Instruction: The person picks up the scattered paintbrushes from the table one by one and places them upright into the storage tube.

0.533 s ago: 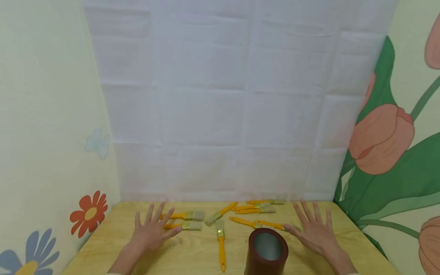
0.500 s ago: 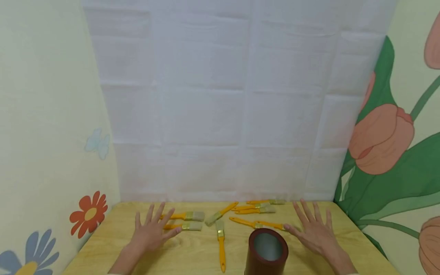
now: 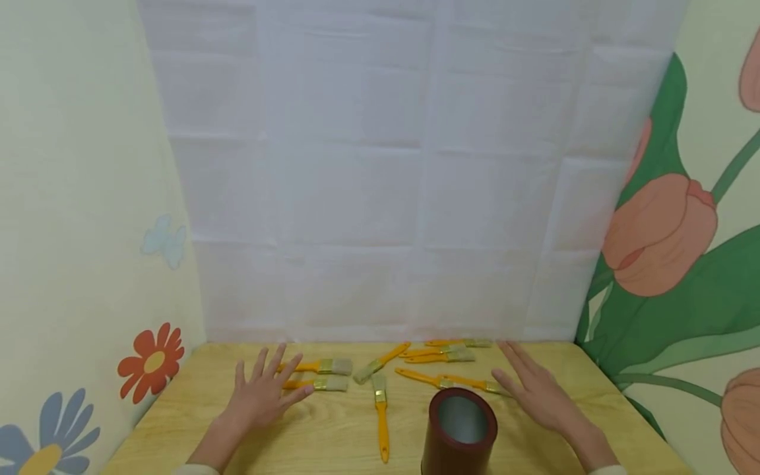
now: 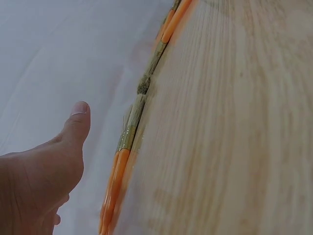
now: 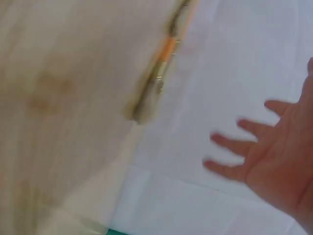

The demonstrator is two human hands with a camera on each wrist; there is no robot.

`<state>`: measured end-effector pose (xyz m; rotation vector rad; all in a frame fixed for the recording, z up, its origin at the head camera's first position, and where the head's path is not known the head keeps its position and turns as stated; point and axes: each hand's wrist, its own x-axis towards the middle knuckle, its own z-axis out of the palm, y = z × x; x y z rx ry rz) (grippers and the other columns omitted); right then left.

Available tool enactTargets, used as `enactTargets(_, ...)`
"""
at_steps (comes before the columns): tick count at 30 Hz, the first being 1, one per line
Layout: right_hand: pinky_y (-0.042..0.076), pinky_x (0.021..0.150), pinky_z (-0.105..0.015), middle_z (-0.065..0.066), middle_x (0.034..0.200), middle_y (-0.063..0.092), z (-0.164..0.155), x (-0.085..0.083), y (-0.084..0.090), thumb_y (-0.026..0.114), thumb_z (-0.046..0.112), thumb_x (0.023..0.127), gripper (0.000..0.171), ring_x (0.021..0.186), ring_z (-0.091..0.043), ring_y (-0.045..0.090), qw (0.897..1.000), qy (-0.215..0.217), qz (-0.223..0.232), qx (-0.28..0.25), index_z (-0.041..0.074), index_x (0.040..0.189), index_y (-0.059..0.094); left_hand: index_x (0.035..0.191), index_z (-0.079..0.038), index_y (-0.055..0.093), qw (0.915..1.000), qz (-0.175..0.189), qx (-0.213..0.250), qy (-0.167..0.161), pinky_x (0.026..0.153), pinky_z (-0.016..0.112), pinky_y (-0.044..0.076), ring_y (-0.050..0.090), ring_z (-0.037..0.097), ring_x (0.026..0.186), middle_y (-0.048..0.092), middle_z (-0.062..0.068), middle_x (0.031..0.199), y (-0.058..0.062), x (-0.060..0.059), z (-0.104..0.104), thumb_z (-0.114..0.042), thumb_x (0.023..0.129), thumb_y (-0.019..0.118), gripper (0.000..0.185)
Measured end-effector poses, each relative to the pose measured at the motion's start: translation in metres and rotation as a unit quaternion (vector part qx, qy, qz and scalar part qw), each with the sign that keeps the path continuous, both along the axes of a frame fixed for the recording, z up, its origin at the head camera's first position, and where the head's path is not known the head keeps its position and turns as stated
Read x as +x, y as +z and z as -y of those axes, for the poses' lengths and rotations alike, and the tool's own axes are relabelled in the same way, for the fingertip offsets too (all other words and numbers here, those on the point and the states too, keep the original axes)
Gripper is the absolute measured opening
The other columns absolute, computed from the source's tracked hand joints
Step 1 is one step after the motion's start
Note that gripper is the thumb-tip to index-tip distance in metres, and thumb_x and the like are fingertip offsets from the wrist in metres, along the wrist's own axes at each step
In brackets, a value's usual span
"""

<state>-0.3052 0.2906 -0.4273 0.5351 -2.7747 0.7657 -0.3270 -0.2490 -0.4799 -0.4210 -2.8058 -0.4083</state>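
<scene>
In the head view my left hand (image 3: 258,399) hovers with spread fingers over the table's left side. Nearest to it lie two paintbrushes (image 3: 335,367) with yellow-orange handles, partly hidden behind its fingers. My right hand (image 3: 543,398) is held over the right side, its fingers straight and closer together. By its thumb two more paintbrushes (image 3: 418,377) lie almost end to end. Between the hands stands a dark red-brown cylindrical holder (image 3: 456,452), open at the top. Neither hand holds anything. In the left wrist view a thumb (image 4: 78,122) points up beside the brushes.
Several further paintbrushes lie on the wooden table (image 3: 332,435): one points toward the front (image 3: 382,422), one lies diagonally (image 3: 380,364), others sit at the back right (image 3: 445,356). A white sheet (image 3: 356,198) hangs behind; flowered walls flank both sides.
My right hand has turned and its fingers have drawn together, uncovering more of the nearby paintbrush. My left hand has barely moved. The head view has tipped down slightly.
</scene>
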Motion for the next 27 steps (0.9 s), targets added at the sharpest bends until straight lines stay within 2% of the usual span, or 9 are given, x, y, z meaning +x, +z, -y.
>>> enactTargets(1,0.027,0.105,-0.07,-0.017,0.16,0.032,0.002,0.002,0.005,0.045,0.046,0.109,0.061,0.141,-0.047,0.035,0.998,0.037,0.029,-0.034,0.016,0.161,0.034,0.157,-0.016,0.044,1.0,0.005,0.003,-0.002,0.101,0.081,-0.002,0.015,0.055,0.145,0.022,0.023,0.163,0.001,0.0,0.0,-0.071,0.096,0.05,0.081)
enactTargets(3,0.041,0.099,-0.062,-0.018,0.152,0.044,0.005,0.008,0.015,0.044,0.035,0.111,0.051,0.134,-0.044,0.045,0.986,0.113,0.09,-0.087,0.015,0.158,0.04,0.155,-0.014,0.045,0.9998,0.018,0.001,-0.006,0.1,0.082,0.003,0.021,0.056,0.142,0.027,0.024,0.161,0.001,0.001,0.0,-0.07,0.097,0.05,0.081)
enactTargets(6,0.049,0.094,-0.049,-0.017,0.142,0.055,0.009,0.015,0.028,0.05,0.024,0.11,0.045,0.124,-0.039,0.055,0.954,0.213,0.171,-0.125,0.014,0.154,0.046,0.154,-0.013,0.046,0.9994,0.03,-0.014,-0.011,0.1,0.082,0.012,0.032,0.054,0.138,0.033,0.025,0.158,0.001,0.0,0.001,-0.067,0.098,0.049,0.078)
enactTargets(9,0.049,0.097,-0.041,-0.012,0.142,0.055,0.015,0.022,0.038,0.063,0.026,0.103,0.055,0.125,-0.034,0.056,0.93,0.268,0.213,-0.135,0.018,0.154,0.045,0.151,-0.011,0.05,0.9993,0.006,-0.03,-0.023,0.097,0.08,0.023,0.041,0.053,0.132,0.04,0.025,0.152,0.0,-0.001,0.003,-0.057,0.1,0.057,0.069)
enactTargets(11,0.048,0.098,-0.041,-0.009,0.146,0.052,0.018,0.026,0.043,0.07,0.029,0.098,0.063,0.127,-0.032,0.055,0.92,0.282,0.234,-0.14,0.021,0.155,0.044,0.146,-0.01,0.054,0.9986,-0.017,-0.034,-0.036,0.095,0.078,0.029,0.045,0.052,0.127,0.045,0.025,0.148,0.0,-0.001,0.003,-0.048,0.1,0.064,0.061)
enactTargets(16,0.048,0.098,-0.041,-0.007,0.147,0.049,0.023,0.032,0.047,0.079,0.022,0.091,0.072,0.126,-0.032,0.055,0.92,0.285,0.24,-0.124,0.019,0.153,0.044,0.141,-0.013,0.058,0.9965,-0.027,-0.033,-0.072,0.096,0.073,0.033,0.049,0.05,0.124,0.05,0.022,0.142,-0.001,-0.005,0.001,-0.035,0.099,0.069,0.049)
enactTargets(20,0.05,0.095,-0.039,-0.007,0.144,0.053,0.027,0.033,0.048,0.08,0.013,0.089,0.07,0.121,-0.028,0.059,0.925,0.293,0.215,-0.113,0.017,0.151,0.048,0.141,-0.014,0.06,0.9961,-0.015,-0.023,-0.083,0.098,0.072,0.033,0.05,0.045,0.126,0.053,0.018,0.14,0.001,-0.006,-0.006,-0.032,0.099,0.07,0.046)
enactTargets(24,0.051,0.092,-0.038,-0.006,0.142,0.055,0.03,0.032,0.048,0.08,0.011,0.089,0.067,0.117,-0.025,0.062,0.928,0.295,0.196,-0.117,0.018,0.149,0.051,0.14,-0.011,0.06,0.9956,-0.005,-0.02,-0.092,0.098,0.07,0.035,0.051,0.039,0.127,0.055,0.013,0.139,0.002,-0.008,-0.014,-0.032,0.1,0.069,0.046)
enactTargets(27,0.051,0.092,-0.039,-0.003,0.139,0.057,0.036,0.031,0.044,0.082,0.014,0.088,0.067,0.115,-0.023,0.063,0.936,0.289,0.167,-0.114,0.017,0.147,0.052,0.141,-0.01,0.06,0.9953,0.005,-0.022,-0.094,0.097,0.068,0.036,0.051,0.037,0.127,0.055,0.011,0.139,0.002,-0.008,-0.019,-0.032,0.1,0.068,0.047)
